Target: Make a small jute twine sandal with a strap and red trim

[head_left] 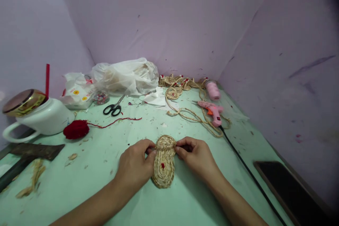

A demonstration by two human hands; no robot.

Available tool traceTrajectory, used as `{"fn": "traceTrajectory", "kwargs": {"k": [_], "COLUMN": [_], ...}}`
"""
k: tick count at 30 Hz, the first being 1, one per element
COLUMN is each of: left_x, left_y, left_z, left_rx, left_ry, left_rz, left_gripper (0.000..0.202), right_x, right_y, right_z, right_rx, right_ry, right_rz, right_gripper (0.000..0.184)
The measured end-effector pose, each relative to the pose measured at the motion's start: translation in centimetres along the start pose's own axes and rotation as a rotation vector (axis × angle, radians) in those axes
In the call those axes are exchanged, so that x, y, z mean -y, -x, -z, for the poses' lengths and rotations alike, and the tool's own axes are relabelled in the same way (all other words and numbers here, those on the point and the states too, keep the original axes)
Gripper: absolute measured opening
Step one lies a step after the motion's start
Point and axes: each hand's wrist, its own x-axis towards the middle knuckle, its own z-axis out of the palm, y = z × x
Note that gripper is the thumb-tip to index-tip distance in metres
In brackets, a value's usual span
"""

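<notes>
A small woven straw slipper (164, 174) lies in front of me, coiled from braided fibre, with a braided strap across its upper part and a red spot near its lower end. My left hand (137, 160) pinches its left edge at the strap's end between thumb and fingers. On the opposite edge, my right hand (194, 153) pinches the other end of the strap, thumb below and index finger above. The fingertips hide both strap ends.
Beyond my hands lie a pink glue gun (214, 111) with a black cable, braided cord (190, 114), scissors (113, 108) and red yarn (76, 129). A white mug (50, 118) and a hammer-like tool (39, 151) are at left, a dark phone-like slab (288, 194) at right.
</notes>
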Motion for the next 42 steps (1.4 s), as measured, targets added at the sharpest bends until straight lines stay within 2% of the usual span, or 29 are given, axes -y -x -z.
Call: {"fn": "traceTrajectory", "kwargs": {"k": [7,13,20,24,29,33,36,39,42], "left_x": [0.8,1.2,1.1,0.9,1.2,1.6,1.5,1.4,1.8], "left_y": [-0.2,-0.3,-0.2,0.0,0.1,0.2,0.2,0.0,-0.2], "left_z": [-0.3,-0.8,-0.9,-1.0,-0.9,-0.7,-0.5,-0.5,-0.7], "left_rx": [-0.001,-0.012,-0.038,-0.015,0.018,0.053,0.021,-0.008,0.043], "left_ry": [0.064,0.064,0.008,0.009,0.100,0.214,0.298,0.292,0.287], "left_rz": [-0.071,-0.088,-0.126,-0.090,-0.049,-0.154,-0.225,-0.196,-0.178], "left_gripper": [0.022,0.021,0.017,0.016,0.029,0.031,0.029,0.024,0.024], "right_x": [0.1,-0.1,0.2,0.4,0.1,-0.2,-0.1,0.0,0.2], "right_y": [-0.2,0.0,-0.1,0.1,0.2,0.1,0.0,0.0,0.1], "right_z": [0.5,0.3,0.2,0.1,0.3,0.7,0.8,0.7,0.5], "right_rx": [0.044,0.041,0.004,-0.014,0.025,0.059,0.085,0.090,0.099], "right_ry": [-0.028,-0.003,0.022,0.072,0.041,-0.042,-0.075,-0.123,-0.172], "right_rz": [-0.019,0.015,-0.020,-0.008,0.003,-0.052,-0.115,-0.171,-0.209], "right_gripper": [0.012,0.012,0.009,0.008,0.010,0.013,0.022,0.029,0.031]}}
